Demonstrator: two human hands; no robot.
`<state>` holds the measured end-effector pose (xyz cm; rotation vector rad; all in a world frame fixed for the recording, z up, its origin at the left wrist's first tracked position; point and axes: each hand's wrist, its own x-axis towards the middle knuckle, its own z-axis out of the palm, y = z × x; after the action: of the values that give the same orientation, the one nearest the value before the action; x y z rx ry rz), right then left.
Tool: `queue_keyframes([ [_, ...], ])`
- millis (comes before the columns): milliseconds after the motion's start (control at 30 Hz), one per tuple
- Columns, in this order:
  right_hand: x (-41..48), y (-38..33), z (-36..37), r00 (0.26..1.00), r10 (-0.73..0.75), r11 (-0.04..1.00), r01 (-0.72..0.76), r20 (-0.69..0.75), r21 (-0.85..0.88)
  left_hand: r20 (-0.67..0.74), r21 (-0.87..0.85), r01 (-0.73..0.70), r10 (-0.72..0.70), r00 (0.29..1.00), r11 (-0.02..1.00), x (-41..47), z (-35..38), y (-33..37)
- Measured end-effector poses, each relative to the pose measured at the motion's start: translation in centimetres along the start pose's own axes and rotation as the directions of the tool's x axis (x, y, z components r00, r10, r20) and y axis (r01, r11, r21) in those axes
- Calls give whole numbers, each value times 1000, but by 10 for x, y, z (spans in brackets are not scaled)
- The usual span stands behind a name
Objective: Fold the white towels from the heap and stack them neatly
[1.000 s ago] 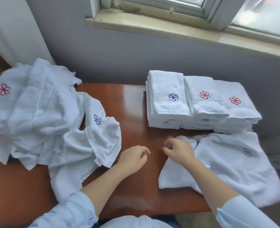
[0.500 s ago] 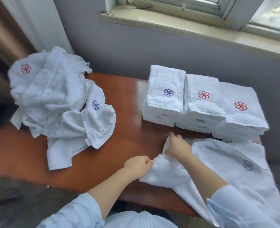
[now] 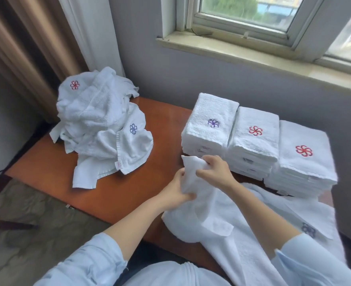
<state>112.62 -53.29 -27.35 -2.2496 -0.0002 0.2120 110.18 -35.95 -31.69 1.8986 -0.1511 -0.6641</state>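
Near the front of the bench [image 3: 46,168], just before the folded stacks [image 3: 255,141], the left hand [image 3: 177,190] and right hand [image 3: 215,172] both grip one end of a white towel [image 3: 217,215], bunched and raised between them. Half a second earlier this end lay flat. The towel's long axis runs from the hands toward the person's right, overhanging the bench edge. The heap [image 3: 100,124] lies well apart, far left.
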Motion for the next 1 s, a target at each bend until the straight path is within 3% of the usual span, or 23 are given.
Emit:
queue_keyframes([
  [100,0,-15,-17,996,-41,969,59,-76,241,-72,36,-31,34,997,999,4,-2,15],
  [200,3,-26,-26,974,-95,954,149,-208,260,-164,126,97,-76,983,987,2,-13,12],
  [300,10,-29,-24,957,-123,971,170,-261,167,-290,208,154,-89,953,966,-6,-27,9],
  [400,17,-30,-17,925,-207,978,196,-318,-64,-559,284,240,-43,828,928,-12,-44,9],
  [500,23,-33,-7,916,-198,974,145,-348,-172,-670,233,293,-66,740,927,-17,-68,9],
  [600,29,-35,9,954,-85,996,83,-287,-19,-727,201,312,-71,682,929,-20,-86,7],
  [700,28,-27,24,999,-44,988,45,-10,145,-757,179,309,-71,650,934,-18,-92,-2],
  [767,24,-16,31,991,-10,993,-7,137,119,-740,252,296,-14,673,921,-16,-89,-12],
  [833,18,-3,35,983,56,995,-69,175,72,-653,332,266,17,757,905,-12,-81,-21],
  [933,6,19,42,937,206,978,-194,283,-72,-381,396,279,-120,917,875,-9,-60,-33],
  [1000,-8,33,49,875,304,952,-262,377,-161,-167,497,274,-218,961,824,-10,-46,-40],
])
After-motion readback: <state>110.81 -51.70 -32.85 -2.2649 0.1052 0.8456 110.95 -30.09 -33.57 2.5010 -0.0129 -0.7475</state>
